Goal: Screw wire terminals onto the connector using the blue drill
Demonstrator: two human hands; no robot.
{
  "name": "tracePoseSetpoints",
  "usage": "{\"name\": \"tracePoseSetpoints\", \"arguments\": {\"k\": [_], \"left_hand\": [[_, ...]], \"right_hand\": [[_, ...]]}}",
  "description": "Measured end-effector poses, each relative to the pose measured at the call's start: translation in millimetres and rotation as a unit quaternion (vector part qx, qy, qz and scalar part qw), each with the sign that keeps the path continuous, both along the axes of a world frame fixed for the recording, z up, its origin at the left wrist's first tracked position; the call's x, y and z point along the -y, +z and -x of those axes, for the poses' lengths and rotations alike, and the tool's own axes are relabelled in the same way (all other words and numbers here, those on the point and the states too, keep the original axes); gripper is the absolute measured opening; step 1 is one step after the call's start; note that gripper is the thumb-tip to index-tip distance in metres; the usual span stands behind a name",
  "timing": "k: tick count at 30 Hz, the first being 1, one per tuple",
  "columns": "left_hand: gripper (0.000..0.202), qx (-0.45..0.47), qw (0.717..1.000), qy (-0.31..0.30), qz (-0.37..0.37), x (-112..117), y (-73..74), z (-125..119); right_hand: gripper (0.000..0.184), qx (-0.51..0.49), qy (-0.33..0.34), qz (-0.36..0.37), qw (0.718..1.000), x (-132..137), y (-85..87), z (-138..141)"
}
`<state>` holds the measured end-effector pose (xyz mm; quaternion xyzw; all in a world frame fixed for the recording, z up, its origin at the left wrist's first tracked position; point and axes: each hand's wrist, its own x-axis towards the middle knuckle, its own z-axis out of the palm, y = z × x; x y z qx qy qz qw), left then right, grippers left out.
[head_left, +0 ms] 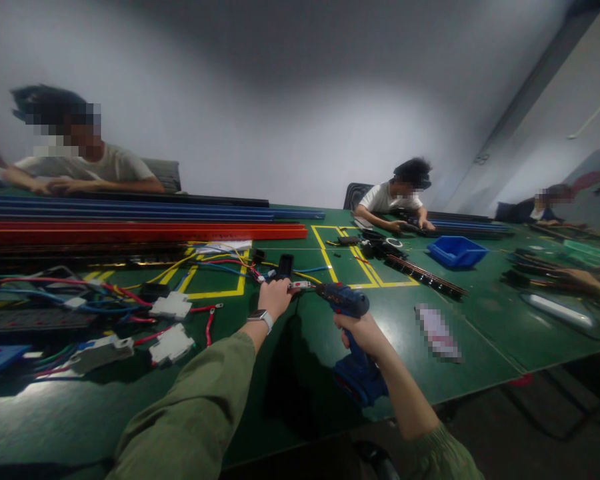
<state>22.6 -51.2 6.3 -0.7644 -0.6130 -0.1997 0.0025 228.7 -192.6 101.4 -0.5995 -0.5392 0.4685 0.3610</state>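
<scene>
My right hand (365, 332) is wrapped round the grip of a blue cordless drill (349, 301), whose nose points left. Directly in front of that nose, my left hand (275, 299) is closed on a small light-coloured part with a red mark (300, 285); its exact kind is too small to tell. Whether the drill's tip touches the part cannot be made out. Just behind my left hand stands a small black housing (285, 264). Yellow, blue and red wires (240, 263) run up to this spot from the left.
White breakers (171, 306) with red leads lie to my left, below long orange (145, 231) and blue (130, 210) rails. A blue bin (457, 252), a terminal strip (425, 275) and a silver, tube-like object (559, 312) are on the right. Several people sit around the green table (405, 373).
</scene>
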Motion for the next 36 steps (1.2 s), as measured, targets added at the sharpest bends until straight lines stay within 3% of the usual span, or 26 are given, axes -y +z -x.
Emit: {"name": "tracePoseSetpoints", "arguments": {"k": [36], "left_hand": [[0.048,-0.006,1.000,-0.002,0.013,-3,-2.3,1]], "right_hand": [[0.012,-0.003,-0.018,0.012,1.000,9,11.1,6]]}}
